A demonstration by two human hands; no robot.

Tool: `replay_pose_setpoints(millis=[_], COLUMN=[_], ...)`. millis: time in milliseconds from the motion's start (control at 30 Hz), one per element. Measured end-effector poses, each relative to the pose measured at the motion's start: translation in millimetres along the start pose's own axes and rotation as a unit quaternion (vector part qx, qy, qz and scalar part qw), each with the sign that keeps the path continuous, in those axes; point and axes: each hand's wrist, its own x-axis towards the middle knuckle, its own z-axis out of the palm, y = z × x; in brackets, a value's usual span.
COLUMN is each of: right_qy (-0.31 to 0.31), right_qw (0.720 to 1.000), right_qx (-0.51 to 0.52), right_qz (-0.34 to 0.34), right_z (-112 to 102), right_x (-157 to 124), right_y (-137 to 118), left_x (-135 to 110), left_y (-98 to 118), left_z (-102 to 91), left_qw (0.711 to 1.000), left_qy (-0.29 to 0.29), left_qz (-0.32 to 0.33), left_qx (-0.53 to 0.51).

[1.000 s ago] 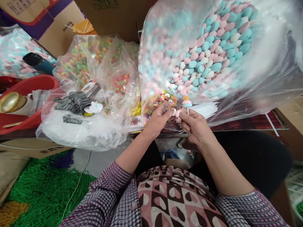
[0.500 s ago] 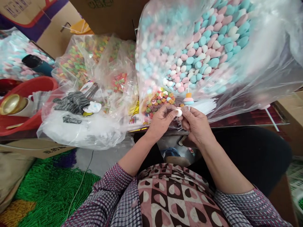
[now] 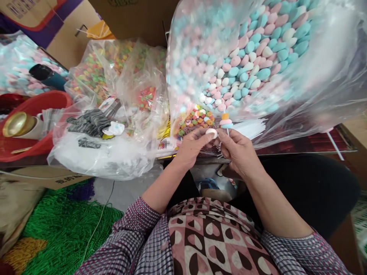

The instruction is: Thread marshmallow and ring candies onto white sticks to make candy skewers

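My left hand [image 3: 192, 147] pinches a white candy piece [image 3: 211, 132] between thumb and fingers. Close beside it, my right hand [image 3: 238, 151] grips a thin white stick [image 3: 227, 131] that carries a short stack of candies [image 3: 226, 121]: orange on top, pink and blue below. The two hands almost touch at the fingertips, just above the table edge. Behind them lie several white sticks [image 3: 249, 128] and a heap of small coloured ring candies [image 3: 196, 119]. A big clear bag of pink, blue and white candies [image 3: 246, 57] rises right behind the hands.
Clear bags of coloured rings [image 3: 114, 72] stand at the left, with a black-and-white striped bundle [image 3: 89, 123] on them. A red basin [image 3: 28, 122] holds a gold lid. Cardboard boxes [image 3: 57, 26] stand at the back. Green beaded strings [image 3: 57, 229] lie on the floor.
The white candy in my left hand has come up closer to the stick in my right hand. The stick with its stack has barely moved.
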Motion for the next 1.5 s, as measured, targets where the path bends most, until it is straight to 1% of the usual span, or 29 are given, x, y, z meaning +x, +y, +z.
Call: replay_pose_setpoints(millis=[67,133,200,300,367,433,533,633,700,767,833,867,967,1033,1100,1300,1367,1467,1500], right_qy=[0.006,-0.005,-0.040,-0.095,-0.111,-0.119,-0.122,-0.119,-0.111,-0.096,-0.083,-0.078,-0.077,-0.080,-0.079,-0.064,-0.057,-0.041,-0.038], right_qw=[1.000,0.998,0.993,0.977,0.964,0.955,0.953,0.956,0.958,0.960,0.963,0.964,0.970,0.973,0.975,0.979,0.981,0.983,0.983], right_qx=[-0.027,-0.061,-0.101,-0.181,-0.235,-0.267,-0.271,-0.262,-0.258,-0.252,-0.242,-0.234,-0.196,-0.171,-0.155,-0.117,-0.117,-0.122,-0.124], right_qz=[0.002,0.017,0.035,0.058,0.058,0.053,0.053,0.057,0.065,0.076,0.088,0.095,0.121,0.134,0.141,0.153,0.145,0.129,0.126], right_z=[-1.0,-2.9,-5.2,-7.6,-8.0,-7.8,-7.5,-7.2,-7.1,-7.1,-6.9,-6.7,-5.3,-3.9,-2.4,0.4,0.7,1.8,2.8], right_x=[-7.6,-18.6,-30.1,-41.5,-43.6,-42.6,-39.9,-39.1,-39.4,-40.0,-40.7,-41.0,-41.8,-42.2,-42.7,-45.6,-46.2,-45.6,-45.1], right_y=[-6.7,-13.7,-18.0,-17.4,-13.9,-10.5,-8.4,-8.6,-8.3,-7.4,-6.7,-6.9,-9.4,-11.9,-14.1,-19.8,-22.0,-23.1,-22.5], left_x=[3.5,7.0,9.4,10.9,11.4,12.3,14.5,16.7,17.2,16.2,14.1,12.8,9.8,9.3,10.1,13.4,13.1,10.9,9.9], left_y=[6.0,12.3,16.5,15.8,11.8,7.4,2.7,0.0,-1.8,-3.9,-5.5,-5.9,-5.3,-4.2,-3.3,-5.5,-8.1,-12.4,-13.6], left_z=[-5.1,-11.0,-15.8,-18.3,-17.4,-16.1,-15.5,-16.2,-16.8,-17.8,-19.5,-20.7,-25.3,-27.9,-29.1,-25.4,-23.2,-19.2,-17.5], left_qw=[0.999,0.997,0.997,0.998,0.998,0.997,0.996,0.997,0.996,0.991,0.973,0.958,0.892,0.856,0.842,0.843,0.856,0.888,0.894], left_qy=[0.041,0.059,0.060,0.048,0.040,0.041,0.049,0.050,0.050,0.060,0.078,0.086,0.099,0.089,0.073,0.039,0.029,0.030,0.032], left_qz=[0.023,0.043,0.052,0.038,0.029,0.026,0.028,0.045,0.067,0.107,0.170,0.205,0.293,0.332,0.354,0.333,0.320,0.282,0.272], left_qx=[-0.009,-0.005,0.003,-0.010,-0.035,-0.058,-0.065,-0.045,-0.011,0.049,0.132,0.181,0.330,0.387,0.401,0.420,0.405,0.363,0.355])
